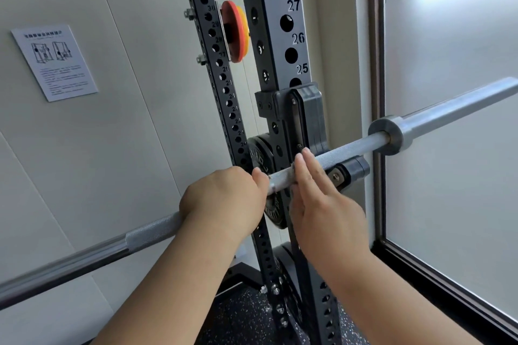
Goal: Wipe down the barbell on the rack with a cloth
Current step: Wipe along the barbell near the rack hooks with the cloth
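Across the left half, a pale panelled wall (117,148); along the right, a frosted glass panel (448,190) in a dark frame. Between them, the black rack (276,36) with two hole-punched uprights, the nearer numbered 25 to 28.

Slanting from lower left to upper right, the barbell (353,145): rests in the black hook (311,117) on the nearer upright, with collar and sleeve reaching out to the right in front of the glass.

On the knurled shaft just left of the uprights, the left hand (224,199): wraps over the bar from above, fingers curled round it in a firm grasp. Just to its right, the right hand (328,204): lies against the bar beside the hook with fingers straight and together, released, clasping nothing.

Below, a patch of dark speckled floor (241,316). Behind the hands, black weight plates (260,152) on the rack. Higher up, an orange and red disc (235,31) between the uprights. On the wall, a printed notice (54,61).
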A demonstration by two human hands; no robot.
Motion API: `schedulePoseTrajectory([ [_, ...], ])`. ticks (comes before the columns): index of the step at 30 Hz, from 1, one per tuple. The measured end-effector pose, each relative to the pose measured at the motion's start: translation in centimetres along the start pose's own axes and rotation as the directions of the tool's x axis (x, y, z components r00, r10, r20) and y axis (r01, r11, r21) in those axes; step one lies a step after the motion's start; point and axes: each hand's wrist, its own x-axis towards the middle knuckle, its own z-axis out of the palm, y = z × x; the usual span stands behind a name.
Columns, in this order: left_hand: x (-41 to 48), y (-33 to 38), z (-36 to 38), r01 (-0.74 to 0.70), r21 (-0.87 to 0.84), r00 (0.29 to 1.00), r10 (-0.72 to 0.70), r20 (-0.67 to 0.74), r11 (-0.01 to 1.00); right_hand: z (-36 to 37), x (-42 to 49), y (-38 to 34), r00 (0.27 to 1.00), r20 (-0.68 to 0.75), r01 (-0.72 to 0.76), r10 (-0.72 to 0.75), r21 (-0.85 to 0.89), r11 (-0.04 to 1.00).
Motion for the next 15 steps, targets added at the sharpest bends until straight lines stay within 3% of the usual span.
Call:
schedulePoseTrajectory([
  [2,0.3,0.1,0.1,0.036,-0.024,0.999,-0.036,0.021,0.999,0.4,-0.7,-1.0,0.990,-0.024,0.135,-0.137,-0.077,0.988],
  [4,0.2,0.2,0.1,0.078,-0.036,0.997,-0.077,0.014,0.996,0.9,-1.6,-1.2,0.947,0.151,0.298,-0.283,-0.087,0.951],
  [6,0.1,0.2,0.2,0.065,-0.038,0.998,-0.066,-0.009,0.997,0.6,-0.8,0.1,0.952,0.261,0.197,-0.159,-0.126,0.972],
  [9,-0.1,0.1,0.1,0.047,-0.056,0.999,-0.048,-0.013,0.997,-0.1,0.3,0.5,0.995,0.085,-0.048,0.059,-0.121,0.992],
  [11,-0.3,0.2,0.2,0.056,-0.037,0.997,-0.057,-0.045,0.998,0.2,-0.4,-0.4,0.985,0.172,0.071,-0.027,-0.253,0.965],
  [13,-1.1,0.4,0.5,0.062,0.028,0.988,-0.057,-0.146,0.998,-0.4,-1.4,-1.8,0.938,0.325,0.206,-0.117,-0.254,0.945],
  [15,-1.9,0.5,0.9,0.049,0.067,0.970,-0.032,-0.241,0.997,-1.2,-0.4,-1.6,0.940,0.329,0.186,-0.091,-0.271,0.944],
])
